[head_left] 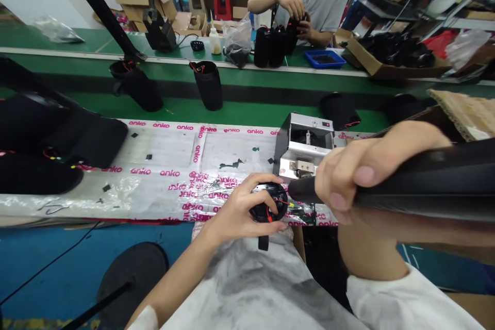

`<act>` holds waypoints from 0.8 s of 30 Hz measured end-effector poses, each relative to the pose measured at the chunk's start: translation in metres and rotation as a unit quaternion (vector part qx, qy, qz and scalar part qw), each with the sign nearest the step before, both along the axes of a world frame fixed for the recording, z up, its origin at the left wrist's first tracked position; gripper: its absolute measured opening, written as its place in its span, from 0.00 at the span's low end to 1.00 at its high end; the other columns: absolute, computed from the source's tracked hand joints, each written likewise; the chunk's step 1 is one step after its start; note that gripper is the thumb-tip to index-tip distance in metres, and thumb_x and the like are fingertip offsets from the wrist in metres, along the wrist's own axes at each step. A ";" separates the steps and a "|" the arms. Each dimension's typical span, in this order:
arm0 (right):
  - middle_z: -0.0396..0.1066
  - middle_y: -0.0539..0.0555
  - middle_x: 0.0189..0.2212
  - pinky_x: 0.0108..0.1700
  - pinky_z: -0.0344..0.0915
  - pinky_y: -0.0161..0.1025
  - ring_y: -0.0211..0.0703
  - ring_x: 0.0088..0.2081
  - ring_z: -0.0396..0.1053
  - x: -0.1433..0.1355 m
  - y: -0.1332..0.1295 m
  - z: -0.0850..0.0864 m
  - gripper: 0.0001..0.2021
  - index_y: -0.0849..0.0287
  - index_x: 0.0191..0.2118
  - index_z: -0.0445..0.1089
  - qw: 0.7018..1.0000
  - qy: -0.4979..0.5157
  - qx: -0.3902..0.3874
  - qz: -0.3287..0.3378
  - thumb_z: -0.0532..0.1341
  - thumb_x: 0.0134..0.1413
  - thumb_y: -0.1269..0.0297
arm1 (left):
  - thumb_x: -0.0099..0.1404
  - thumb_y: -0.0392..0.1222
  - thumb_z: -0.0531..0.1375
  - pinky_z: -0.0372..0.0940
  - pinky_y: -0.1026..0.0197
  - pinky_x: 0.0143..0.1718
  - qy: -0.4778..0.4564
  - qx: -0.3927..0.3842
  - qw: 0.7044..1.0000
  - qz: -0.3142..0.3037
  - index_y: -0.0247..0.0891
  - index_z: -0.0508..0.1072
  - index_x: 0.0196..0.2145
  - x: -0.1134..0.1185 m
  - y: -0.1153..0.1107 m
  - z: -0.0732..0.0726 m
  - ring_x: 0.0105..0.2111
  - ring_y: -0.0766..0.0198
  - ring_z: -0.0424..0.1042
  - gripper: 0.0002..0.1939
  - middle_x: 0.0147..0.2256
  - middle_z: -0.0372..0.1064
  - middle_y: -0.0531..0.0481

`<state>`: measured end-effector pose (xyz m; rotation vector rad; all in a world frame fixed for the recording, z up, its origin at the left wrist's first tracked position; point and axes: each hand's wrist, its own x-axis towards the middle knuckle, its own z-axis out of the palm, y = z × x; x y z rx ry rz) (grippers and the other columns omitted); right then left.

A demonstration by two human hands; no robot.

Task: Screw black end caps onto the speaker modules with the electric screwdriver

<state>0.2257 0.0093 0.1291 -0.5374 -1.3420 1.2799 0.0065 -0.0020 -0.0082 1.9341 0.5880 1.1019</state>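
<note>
My left hand (247, 206) is curled around the top of a round black housing (276, 201) at the front edge of the bench. Red wires with a yellow tip show inside its end, and a short black strap hangs below. In my right hand (348, 175) is a long black electric screwdriver (425, 180), gripped near its nose. Its narrow front points left at the housing; whether the tip touches is hidden. Just behind stands a silver and black screw feeder (305, 147).
Black fabric-covered cylinders (58, 134) lie at the left. More black cylinders (209, 85) stand on the green line beyond. Across it, a co-worker (305, 0) handles black parts beside a blue tray (325, 59). A cardboard box (464, 108) sits at right; a black pole (100, 5) rises upper left.
</note>
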 end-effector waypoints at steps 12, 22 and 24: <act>0.84 0.49 0.26 0.17 0.74 0.33 0.38 0.16 0.75 -0.009 0.010 -0.005 0.13 0.53 0.41 0.86 0.996 -0.010 0.060 0.062 0.73 0.64 0.48 | 0.66 0.49 0.77 0.74 0.46 0.62 0.022 -0.007 1.000 0.000 0.41 0.80 0.36 -0.001 0.001 -0.001 0.60 0.47 0.79 0.13 0.62 0.76 0.39; 0.83 0.51 0.28 0.20 0.76 0.38 0.41 0.18 0.76 -0.005 0.004 -0.012 0.14 0.52 0.45 0.86 0.996 -0.039 0.054 0.055 0.70 0.68 0.48 | 0.63 0.50 0.79 0.72 0.45 0.65 -0.023 -0.066 0.997 -0.037 0.43 0.80 0.43 -0.005 0.001 0.002 0.62 0.45 0.78 0.18 0.62 0.75 0.39; 0.84 0.53 0.29 0.21 0.77 0.40 0.43 0.18 0.76 -0.003 0.004 -0.015 0.16 0.53 0.47 0.86 0.996 -0.042 0.059 0.056 0.67 0.71 0.47 | 0.67 0.56 0.76 0.72 0.45 0.66 -0.063 -0.153 0.984 -0.058 0.45 0.77 0.56 -0.008 0.011 0.003 0.63 0.46 0.78 0.26 0.62 0.76 0.39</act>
